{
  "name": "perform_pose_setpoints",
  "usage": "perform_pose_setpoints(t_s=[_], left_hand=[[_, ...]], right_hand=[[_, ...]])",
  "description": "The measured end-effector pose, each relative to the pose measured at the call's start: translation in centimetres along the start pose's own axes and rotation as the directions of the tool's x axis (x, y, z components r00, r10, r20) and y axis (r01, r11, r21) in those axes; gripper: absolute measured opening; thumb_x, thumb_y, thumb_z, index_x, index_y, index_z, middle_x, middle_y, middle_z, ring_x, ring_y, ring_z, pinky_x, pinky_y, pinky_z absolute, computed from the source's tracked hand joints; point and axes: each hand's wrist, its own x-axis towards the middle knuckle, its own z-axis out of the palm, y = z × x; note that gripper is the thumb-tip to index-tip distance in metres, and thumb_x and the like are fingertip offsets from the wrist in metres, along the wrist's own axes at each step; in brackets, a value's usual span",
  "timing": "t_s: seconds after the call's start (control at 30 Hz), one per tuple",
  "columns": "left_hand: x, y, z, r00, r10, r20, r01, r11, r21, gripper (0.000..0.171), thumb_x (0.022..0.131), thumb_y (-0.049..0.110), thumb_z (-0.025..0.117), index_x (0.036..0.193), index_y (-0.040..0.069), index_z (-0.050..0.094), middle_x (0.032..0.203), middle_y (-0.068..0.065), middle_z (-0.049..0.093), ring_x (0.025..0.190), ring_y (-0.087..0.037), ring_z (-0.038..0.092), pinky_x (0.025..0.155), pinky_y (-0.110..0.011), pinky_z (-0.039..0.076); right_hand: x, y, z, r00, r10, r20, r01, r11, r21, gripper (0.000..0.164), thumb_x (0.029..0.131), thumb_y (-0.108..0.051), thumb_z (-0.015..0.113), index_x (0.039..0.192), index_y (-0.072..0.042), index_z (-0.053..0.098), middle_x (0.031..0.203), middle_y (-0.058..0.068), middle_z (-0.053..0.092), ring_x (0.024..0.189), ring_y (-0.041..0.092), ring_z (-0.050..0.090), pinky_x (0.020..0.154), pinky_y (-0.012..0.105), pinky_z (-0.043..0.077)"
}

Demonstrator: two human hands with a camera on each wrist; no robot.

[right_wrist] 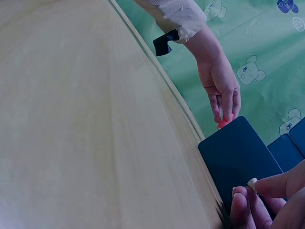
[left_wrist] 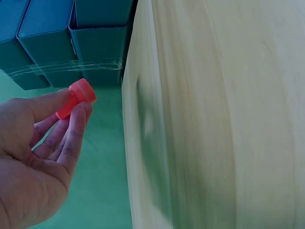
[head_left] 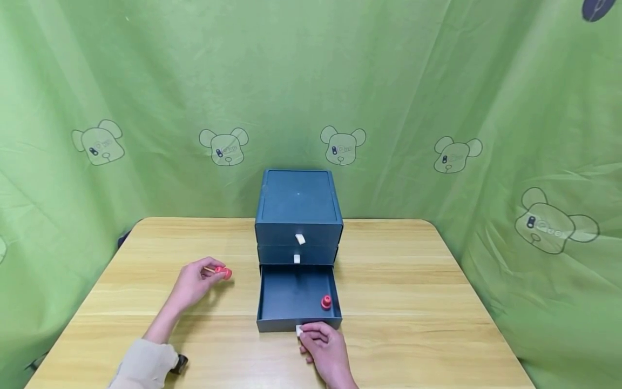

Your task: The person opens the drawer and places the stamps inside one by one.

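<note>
My left hand [head_left: 193,282] pinches a small red stepped plug-like piece [left_wrist: 82,91] between thumb and fingertips, held above the table to the left of the drawer unit. A similar red piece [head_left: 326,302] stands inside the pulled-out bottom drawer [head_left: 286,301], toward its right side. At the drawer's front, my right hand [head_left: 326,348] pinches the white knob [right_wrist: 252,183] between thumb and fingers. The dark blue drawer unit [head_left: 298,197] has two upper drawers, both pushed in, each with a white knob.
The light wood table [head_left: 398,292] carries the drawer unit near its back edge. A green curtain [head_left: 291,81] with bear-face prints hangs behind and at both sides. Clear tape [left_wrist: 66,67] runs across the side of the drawer unit.
</note>
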Motion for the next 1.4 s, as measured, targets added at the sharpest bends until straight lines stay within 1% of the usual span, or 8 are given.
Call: perform_pose_setpoints(t_s=[0.23,0.43,0.67,0.8,0.97,1.13,1.3,1.4], left_hand=[[-0.1,0.8,0.3,1.0,-0.008,0.002,0.008,1.0,-0.017,0.023,0.092,0.016,0.078,0.114,0.01,0.074,0.105,-0.009,0.076,0.088,-0.018,0.07,0.076,-0.026,0.058],[-0.1,1.8,0.7,1.0,0.013,0.014,-0.012,0.999,-0.044,0.021,0.092,0.016,0.079,0.111,0.011,0.075,0.103,-0.009,0.077,0.087,-0.017,0.071,0.074,-0.025,0.058],[-0.1,3.1,1.2,0.998,0.058,0.027,-0.056,0.995,-0.079,0.021,0.091,0.017,0.08,0.111,0.01,0.075,0.101,-0.008,0.077,0.085,-0.015,0.071,0.073,-0.025,0.059],[-0.2,3.8,1.6,0.997,0.072,0.04,-0.067,0.991,-0.112,0.02,0.091,0.018,0.08,0.11,0.011,0.076,0.101,-0.007,0.078,0.086,-0.018,0.072,0.073,-0.024,0.059],[-0.3,4.7,2.2,0.994,0.095,0.051,-0.087,0.985,-0.152,0.019,0.091,0.019,0.08,0.109,0.013,0.076,0.1,-0.005,0.077,0.087,-0.026,0.073,0.073,-0.025,0.059],[-0.3,5.8,3.0,0.991,0.119,0.067,-0.107,0.981,-0.161,0.017,0.091,0.015,0.08,0.108,0.014,0.077,0.099,-0.004,0.077,0.083,-0.019,0.072,0.073,-0.025,0.059],[-0.3,6.5,4.0,0.984,0.155,0.092,-0.138,0.975,-0.173,0.017,0.091,0.014,0.08,0.108,0.015,0.077,0.099,-0.003,0.078,0.084,-0.021,0.074,0.074,-0.025,0.059],[-0.2,6.8,4.6,0.98,0.172,0.103,-0.153,0.974,-0.169,0.017,0.091,0.013,0.08,0.108,0.015,0.077,0.1,-0.003,0.078,0.083,-0.018,0.073,0.074,-0.024,0.059]], right_hand=[[-0.1,0.1,0.1,1.0,-0.004,0.0,0.004,1.0,0.005,0.019,0.095,-0.001,0.071,0.112,0.007,0.07,0.089,0.008,0.075,0.07,0.012,0.068,0.056,0.024,0.055],[-0.1,0.1,0.0,1.0,-0.005,-0.003,0.005,1.0,0.0,0.019,0.095,-0.001,0.071,0.112,0.007,0.07,0.088,0.008,0.076,0.069,0.012,0.068,0.055,0.024,0.055],[0.0,-0.1,0.1,1.0,-0.012,-0.003,0.012,1.0,0.002,0.019,0.095,-0.001,0.071,0.112,0.006,0.071,0.089,0.01,0.076,0.069,0.012,0.068,0.055,0.024,0.056],[-0.1,-0.3,0.1,1.0,-0.001,-0.006,0.001,1.0,-0.003,0.018,0.094,-0.002,0.072,0.111,0.005,0.071,0.088,0.008,0.076,0.069,0.012,0.068,0.055,0.025,0.056],[-0.1,-0.3,0.1,1.0,-0.002,-0.005,0.002,1.0,-0.008,0.018,0.095,-0.002,0.071,0.111,0.006,0.071,0.088,0.009,0.076,0.069,0.012,0.068,0.056,0.025,0.056],[-0.2,-0.3,0.0,1.0,-0.004,0.0,0.004,1.0,-0.003,0.018,0.095,-0.002,0.071,0.111,0.006,0.071,0.089,0.009,0.076,0.069,0.012,0.068,0.056,0.025,0.056],[-0.2,-0.2,-0.1,1.0,-0.011,0.002,0.011,1.0,0.005,0.019,0.095,-0.002,0.072,0.111,0.006,0.071,0.088,0.009,0.076,0.069,0.012,0.068,0.056,0.025,0.056],[-0.3,-0.2,0.0,1.0,-0.008,-0.002,0.008,1.0,0.003,0.019,0.094,-0.002,0.072,0.111,0.006,0.071,0.089,0.01,0.076,0.069,0.012,0.068,0.056,0.025,0.056]])
